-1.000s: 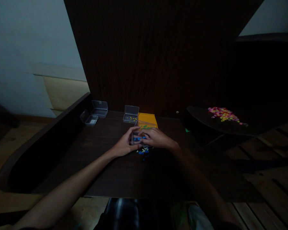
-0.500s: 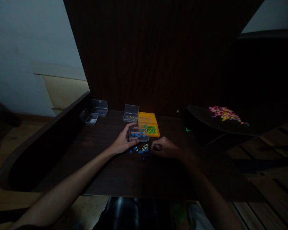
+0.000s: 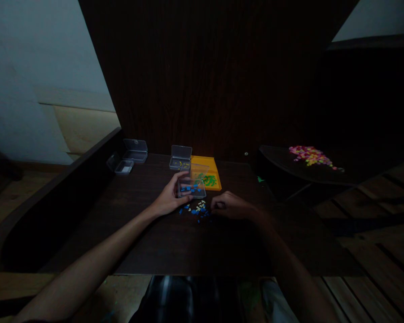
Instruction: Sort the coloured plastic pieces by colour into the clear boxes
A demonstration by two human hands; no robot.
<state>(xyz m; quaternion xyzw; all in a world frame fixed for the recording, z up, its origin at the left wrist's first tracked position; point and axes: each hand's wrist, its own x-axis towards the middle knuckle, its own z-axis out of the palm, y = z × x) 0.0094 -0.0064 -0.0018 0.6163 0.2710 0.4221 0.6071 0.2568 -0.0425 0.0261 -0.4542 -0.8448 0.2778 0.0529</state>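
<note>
My left hand (image 3: 166,199) grips the left side of a small clear plastic box (image 3: 191,188) with its lid up and blue pieces inside. The box rests on the dark wooden table (image 3: 155,242). Just in front of it lies a small heap of blue and pale pieces (image 3: 195,210). My right hand (image 3: 230,207) rests on the table at the right edge of that heap, fingers curled in a pinch; what they hold is too small to see. Behind the box sits an orange tray (image 3: 207,172) with green pieces.
Another open clear box (image 3: 180,158) with yellow pieces stands left of the orange tray. Two more clear boxes (image 3: 129,156) sit at the table's far left. A dark round surface at the right carries a pile of pink and yellow pieces (image 3: 309,156). A dark panel rises behind the table.
My right hand left the clear box and came down to the loose pieces in front of it. The box now stands with its lid up. My left hand stayed on the box.
</note>
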